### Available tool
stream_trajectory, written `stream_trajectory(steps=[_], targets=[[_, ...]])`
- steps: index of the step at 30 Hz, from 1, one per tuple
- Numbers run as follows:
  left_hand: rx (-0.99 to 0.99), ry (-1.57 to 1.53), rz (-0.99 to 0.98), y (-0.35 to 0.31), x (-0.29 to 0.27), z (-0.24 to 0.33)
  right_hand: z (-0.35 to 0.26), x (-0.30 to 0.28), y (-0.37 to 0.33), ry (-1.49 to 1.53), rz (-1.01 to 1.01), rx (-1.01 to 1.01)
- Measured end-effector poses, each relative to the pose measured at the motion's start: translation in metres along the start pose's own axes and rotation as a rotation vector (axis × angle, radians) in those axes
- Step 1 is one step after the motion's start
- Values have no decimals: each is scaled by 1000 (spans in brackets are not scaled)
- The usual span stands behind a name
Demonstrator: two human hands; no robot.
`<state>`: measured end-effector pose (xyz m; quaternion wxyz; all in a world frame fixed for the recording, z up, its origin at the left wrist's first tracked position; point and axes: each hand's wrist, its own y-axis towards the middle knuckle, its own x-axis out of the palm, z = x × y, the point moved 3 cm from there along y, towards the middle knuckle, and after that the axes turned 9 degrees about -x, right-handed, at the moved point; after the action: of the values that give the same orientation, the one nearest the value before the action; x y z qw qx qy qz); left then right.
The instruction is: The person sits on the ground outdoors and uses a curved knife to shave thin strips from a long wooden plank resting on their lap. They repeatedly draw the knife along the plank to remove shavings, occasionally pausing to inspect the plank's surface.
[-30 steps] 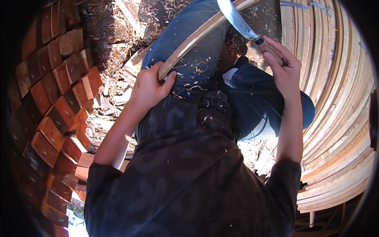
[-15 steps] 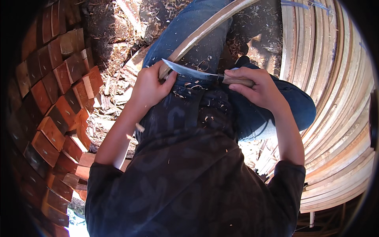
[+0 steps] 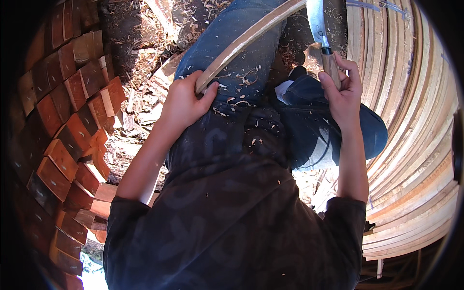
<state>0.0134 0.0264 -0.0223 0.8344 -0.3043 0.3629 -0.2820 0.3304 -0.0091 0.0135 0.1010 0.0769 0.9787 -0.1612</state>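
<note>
— How are your hands set?

— My left hand point(image 3: 183, 101) clamps the near end of the curved wooden strip point(image 3: 251, 38) lying over my thigh. My right hand point(image 3: 340, 89) is fisted round the knife point(image 3: 321, 36), blade pointing up and away.

— Any change?

— Half a second ago the blade lay across the strip by my left hand; I've lifted it clear.

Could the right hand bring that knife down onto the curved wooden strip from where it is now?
Probably yes. The right hand grips the knife with its blade up beside the curved wooden strip, which the left hand steadies across the thigh. Nothing lies between blade and strip.
</note>
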Motion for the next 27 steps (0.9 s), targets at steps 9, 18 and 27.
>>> stream_trajectory(steps=[9,18,27], targets=[[-14,22,-1,-1,-1,2,0,2,1,-88,-78,-107],[-25,13,-13,-2,-2,0,-1,0,3,24,-91,-28],[-46,13,-31,1,-3,1,-8,-12,22,13,-7,-27]])
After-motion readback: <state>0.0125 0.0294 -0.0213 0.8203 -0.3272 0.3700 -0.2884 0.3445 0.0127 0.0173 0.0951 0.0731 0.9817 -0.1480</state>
